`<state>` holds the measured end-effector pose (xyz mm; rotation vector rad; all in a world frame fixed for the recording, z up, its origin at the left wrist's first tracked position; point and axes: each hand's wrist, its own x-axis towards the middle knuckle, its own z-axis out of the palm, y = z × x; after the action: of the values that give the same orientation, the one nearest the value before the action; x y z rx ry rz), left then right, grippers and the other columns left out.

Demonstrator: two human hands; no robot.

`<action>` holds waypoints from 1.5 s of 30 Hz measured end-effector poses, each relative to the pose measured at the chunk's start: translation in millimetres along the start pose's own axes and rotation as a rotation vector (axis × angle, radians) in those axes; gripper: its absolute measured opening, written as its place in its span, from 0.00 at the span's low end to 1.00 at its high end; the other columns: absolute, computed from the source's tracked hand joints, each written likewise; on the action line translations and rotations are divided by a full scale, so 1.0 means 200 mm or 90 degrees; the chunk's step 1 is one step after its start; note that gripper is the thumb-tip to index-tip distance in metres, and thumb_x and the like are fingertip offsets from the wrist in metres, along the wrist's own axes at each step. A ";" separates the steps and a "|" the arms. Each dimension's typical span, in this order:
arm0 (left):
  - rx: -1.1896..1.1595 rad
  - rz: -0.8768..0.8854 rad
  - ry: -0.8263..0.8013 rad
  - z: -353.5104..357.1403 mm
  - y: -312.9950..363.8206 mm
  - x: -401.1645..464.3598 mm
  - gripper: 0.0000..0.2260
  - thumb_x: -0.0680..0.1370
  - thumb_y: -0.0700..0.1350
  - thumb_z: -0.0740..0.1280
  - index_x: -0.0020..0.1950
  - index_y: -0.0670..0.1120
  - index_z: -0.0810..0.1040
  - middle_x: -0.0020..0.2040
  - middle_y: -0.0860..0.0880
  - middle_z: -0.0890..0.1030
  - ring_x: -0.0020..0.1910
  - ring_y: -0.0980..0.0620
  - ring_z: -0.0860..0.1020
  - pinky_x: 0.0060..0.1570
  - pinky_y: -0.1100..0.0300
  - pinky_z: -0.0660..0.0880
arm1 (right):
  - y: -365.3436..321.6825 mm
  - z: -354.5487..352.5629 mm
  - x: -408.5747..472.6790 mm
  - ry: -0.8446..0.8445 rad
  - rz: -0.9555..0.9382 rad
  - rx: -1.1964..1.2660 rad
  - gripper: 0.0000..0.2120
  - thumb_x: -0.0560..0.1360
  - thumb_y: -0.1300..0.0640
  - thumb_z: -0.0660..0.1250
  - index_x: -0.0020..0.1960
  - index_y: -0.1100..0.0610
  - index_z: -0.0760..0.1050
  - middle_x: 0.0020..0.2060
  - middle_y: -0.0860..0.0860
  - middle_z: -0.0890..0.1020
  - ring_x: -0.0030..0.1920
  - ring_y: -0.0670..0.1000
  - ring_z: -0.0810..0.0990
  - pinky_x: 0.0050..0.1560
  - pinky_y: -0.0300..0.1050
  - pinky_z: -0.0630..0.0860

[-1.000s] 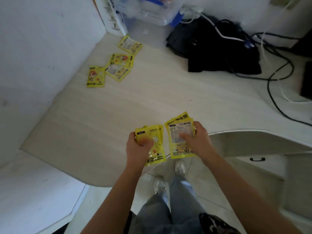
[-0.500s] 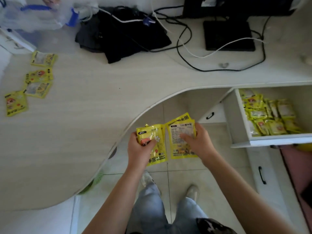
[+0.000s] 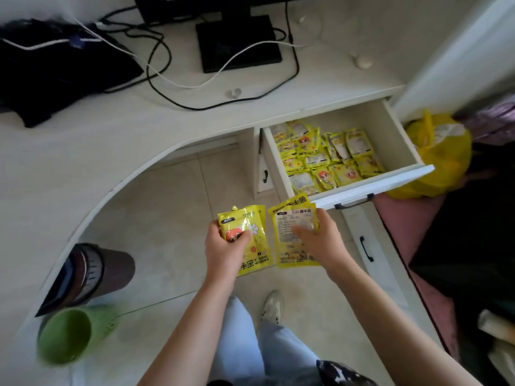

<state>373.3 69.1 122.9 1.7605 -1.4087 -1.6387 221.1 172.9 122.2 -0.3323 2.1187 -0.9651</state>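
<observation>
Drawer [image 3: 376, 185] closer, packets [image 3: 257, 242] in left hand [image 3: 223, 250] grip, right hand [image 3: 322, 242] too

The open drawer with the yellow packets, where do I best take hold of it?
By the black bar handle on its white front panel, coming from the front. The drawer stands pulled out, and the handle stands off the panel, so fingers can hook behind it.

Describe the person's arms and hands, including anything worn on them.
The left hand and right hand are bare: no glove, ring, watch or bracelet shows. The forearms are bare too, with no sleeve in view up to the frame's edge. Below them are light blue jeans.
</observation>
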 end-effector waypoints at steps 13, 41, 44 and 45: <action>0.014 -0.001 -0.078 0.68 0.34 0.22 0.14 0.71 0.41 0.74 0.53 0.47 0.74 0.45 0.50 0.82 0.40 0.52 0.81 0.35 0.59 0.77 | -0.02 -0.50 0.48 0.053 0.054 0.034 0.22 0.74 0.55 0.69 0.65 0.57 0.67 0.55 0.53 0.78 0.50 0.55 0.80 0.44 0.52 0.80; 0.028 -0.180 0.038 1.83 0.53 0.76 0.36 0.71 0.49 0.75 0.74 0.45 0.61 0.69 0.46 0.70 0.65 0.44 0.72 0.65 0.46 0.70 | -0.06 -1.16 1.86 -0.068 0.131 -0.082 0.19 0.75 0.56 0.68 0.63 0.60 0.71 0.55 0.56 0.79 0.50 0.54 0.80 0.38 0.44 0.77; 0.047 -0.170 0.040 1.94 0.55 0.86 0.35 0.69 0.49 0.76 0.72 0.46 0.64 0.67 0.46 0.74 0.62 0.44 0.75 0.63 0.46 0.72 | -0.04 -1.17 2.00 -0.078 0.144 -0.093 0.19 0.75 0.56 0.66 0.65 0.60 0.70 0.55 0.56 0.79 0.49 0.54 0.80 0.36 0.43 0.76; 0.056 -0.165 0.037 1.98 0.55 0.89 0.36 0.70 0.50 0.75 0.73 0.46 0.62 0.69 0.45 0.71 0.65 0.43 0.73 0.64 0.45 0.71 | -0.04 -1.16 2.04 -0.083 0.146 -0.093 0.18 0.76 0.57 0.66 0.64 0.60 0.70 0.55 0.56 0.80 0.47 0.53 0.80 0.34 0.41 0.75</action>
<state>-55.2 15.0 7.7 2.0984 -1.2875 -1.6570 -224.3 84.2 4.3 -0.2125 2.0589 -0.6423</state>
